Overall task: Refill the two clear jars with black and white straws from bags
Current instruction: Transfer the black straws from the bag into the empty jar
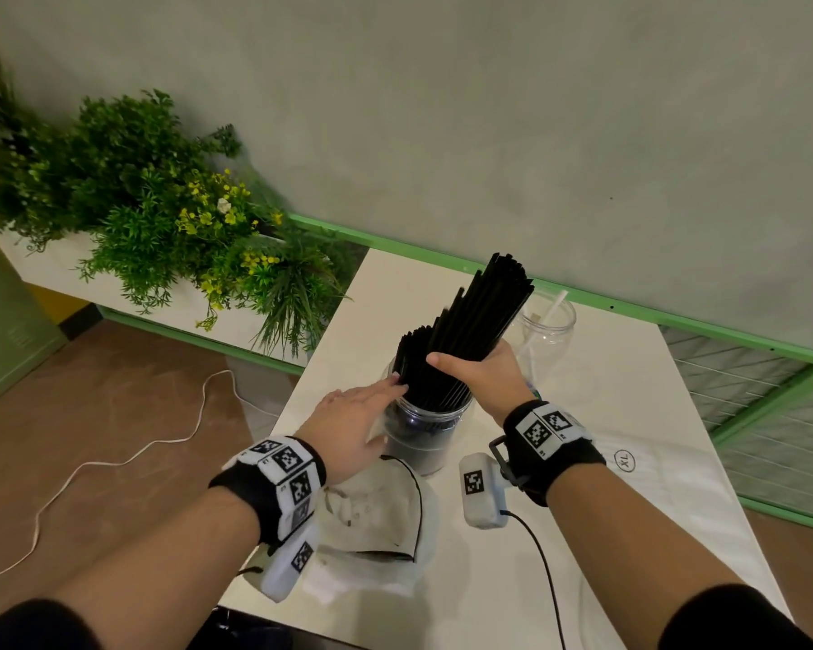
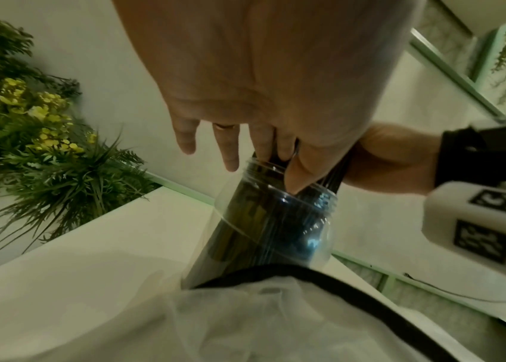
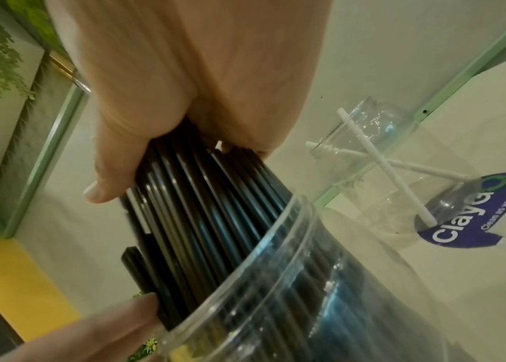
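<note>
A clear jar (image 1: pixel 424 433) stands mid-table, packed with black straws (image 1: pixel 470 321) whose tops fan up and to the right. My right hand (image 1: pixel 477 370) grips the bundle just above the rim; the right wrist view shows the thumb and palm of that hand (image 3: pixel 152 137) wrapped round the straws (image 3: pixel 202 196). My left hand (image 1: pixel 362 408) has straight fingers, the tips touching the straws at the jar's left rim; the left wrist view has these fingers (image 2: pixel 264 144) at the jar mouth (image 2: pixel 276 215). Behind and to the right, a second clear jar (image 1: pixel 549 328) holds two white straws (image 3: pixel 390 171).
An empty clear bag (image 1: pixel 372 513) with a black edge lies in front of the jar. A flat white bag marked XL (image 1: pixel 653 466) lies at right. A blue ClayGo packet (image 3: pixel 477 208) sits by the second jar. Plants (image 1: pixel 160 204) border the table's left; a white cable (image 1: pixel 113 466) runs on the floor.
</note>
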{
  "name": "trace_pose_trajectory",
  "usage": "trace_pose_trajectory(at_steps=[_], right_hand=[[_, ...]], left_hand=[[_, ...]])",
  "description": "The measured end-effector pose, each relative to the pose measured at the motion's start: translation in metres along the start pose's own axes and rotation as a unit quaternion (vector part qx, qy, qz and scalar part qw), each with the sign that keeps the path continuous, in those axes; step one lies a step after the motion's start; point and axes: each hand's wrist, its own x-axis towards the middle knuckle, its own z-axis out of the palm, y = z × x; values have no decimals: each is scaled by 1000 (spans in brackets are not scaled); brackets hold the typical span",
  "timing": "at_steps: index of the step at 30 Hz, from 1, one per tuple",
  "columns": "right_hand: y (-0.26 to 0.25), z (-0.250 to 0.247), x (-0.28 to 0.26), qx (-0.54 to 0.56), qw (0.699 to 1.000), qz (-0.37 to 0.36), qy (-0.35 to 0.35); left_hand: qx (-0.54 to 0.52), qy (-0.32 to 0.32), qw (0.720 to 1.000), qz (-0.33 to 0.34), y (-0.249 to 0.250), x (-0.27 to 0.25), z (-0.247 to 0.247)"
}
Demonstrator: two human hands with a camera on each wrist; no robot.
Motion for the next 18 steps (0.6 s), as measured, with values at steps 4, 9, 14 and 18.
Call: trace_pose_trajectory(at_steps=[4,9,14,18], right_hand=[[-3,-2,3,-17,1000,11,-7],[-15,-6,2,-43,999,5,-16],[-31,-12,3,-62,997,-43,-35],[-44,-19,3,-93,991,-87,-35]], left_hand=[[-97,68,993,-3,-7,4,-15],[-186,163,969,-19,10,23,-47],[-217,146,965,29,41,44,-73],[-192,149,968,57,54,55,-80]])
